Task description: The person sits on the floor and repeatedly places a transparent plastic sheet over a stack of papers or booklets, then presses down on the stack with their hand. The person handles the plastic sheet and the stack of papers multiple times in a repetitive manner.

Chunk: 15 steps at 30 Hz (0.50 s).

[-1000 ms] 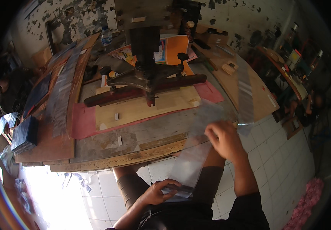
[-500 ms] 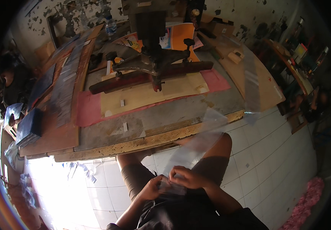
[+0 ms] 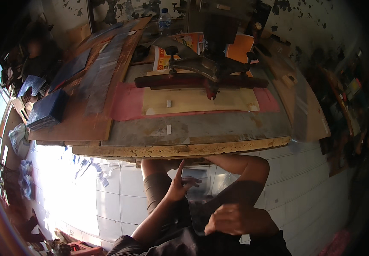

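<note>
Over my lap, my left hand point(image 3: 179, 187) has its index finger stretched up and its other fingers apart, pointing right. Clear plastic film point(image 3: 196, 174) shows just beyond those fingers, see-through and hard to outline; a paler part of it lies between my knees. My right hand point(image 3: 232, 219) is lower and closer to my body, its fingers curled and slightly blurred. Whatever may be inside that curl is hidden. Ahead of both hands stands the worktable, with a press's dark metal bar point(image 3: 201, 82) above a yellow sheet point(image 3: 193, 99) on pink material point(image 3: 126, 102).
The table's worn front edge point(image 3: 180, 150) runs just above my knees. A brown board point(image 3: 75, 123) at left carries long clear strips and a dark blue stack point(image 3: 48, 110). Another board point(image 3: 310, 115) lies at right. A bottle point(image 3: 164, 21) stands behind; scraps point(image 3: 92, 166) litter the tiled floor.
My hands have come apart: the right moved down and right, the left opened and rose slightly. The long film strip raised over my right thigh has dropped from there. My view has shifted left.
</note>
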### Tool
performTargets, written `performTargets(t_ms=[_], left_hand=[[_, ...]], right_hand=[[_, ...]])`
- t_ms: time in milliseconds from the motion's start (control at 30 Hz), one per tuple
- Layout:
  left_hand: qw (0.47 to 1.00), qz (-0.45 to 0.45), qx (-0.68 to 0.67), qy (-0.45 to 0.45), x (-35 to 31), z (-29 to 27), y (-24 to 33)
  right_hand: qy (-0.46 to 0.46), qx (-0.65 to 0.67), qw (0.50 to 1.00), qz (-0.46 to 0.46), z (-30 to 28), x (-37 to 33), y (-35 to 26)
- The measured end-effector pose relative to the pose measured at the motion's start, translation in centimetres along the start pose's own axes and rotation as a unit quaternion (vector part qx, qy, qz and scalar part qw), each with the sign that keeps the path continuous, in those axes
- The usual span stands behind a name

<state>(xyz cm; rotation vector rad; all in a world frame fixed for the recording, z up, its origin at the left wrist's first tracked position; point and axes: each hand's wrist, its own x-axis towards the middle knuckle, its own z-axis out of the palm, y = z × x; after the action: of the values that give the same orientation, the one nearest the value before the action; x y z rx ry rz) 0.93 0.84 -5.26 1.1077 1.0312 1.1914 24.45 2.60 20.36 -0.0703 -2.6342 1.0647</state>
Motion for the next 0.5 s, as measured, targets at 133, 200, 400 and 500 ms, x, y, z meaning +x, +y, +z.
performTargets(t_ms=[133,200,400,500], left_hand=[[0.999,0.004,-0.018,-0.043,1.9,0.3,0.2],[1.000,0.001,-0.023,-0.011,0.8,-1.2,-0.9],[1.000,0.019,-0.006,0.016,0.1,-1.3,-1.7],[0.999,0.021,-0.033,0.018,0.0,-2.0,-1.8]], right_hand=[[-0.092,0.087,0.989,-0.073,-5.0,1.2,-5.0],[-0.117,0.081,0.982,-0.121,-7.0,2.5,-4.3],[0.044,-0.123,0.991,-0.026,-13.0,9.6,-2.6],[0.187,-0.225,0.954,0.068,-15.0,14.7,5.0]])
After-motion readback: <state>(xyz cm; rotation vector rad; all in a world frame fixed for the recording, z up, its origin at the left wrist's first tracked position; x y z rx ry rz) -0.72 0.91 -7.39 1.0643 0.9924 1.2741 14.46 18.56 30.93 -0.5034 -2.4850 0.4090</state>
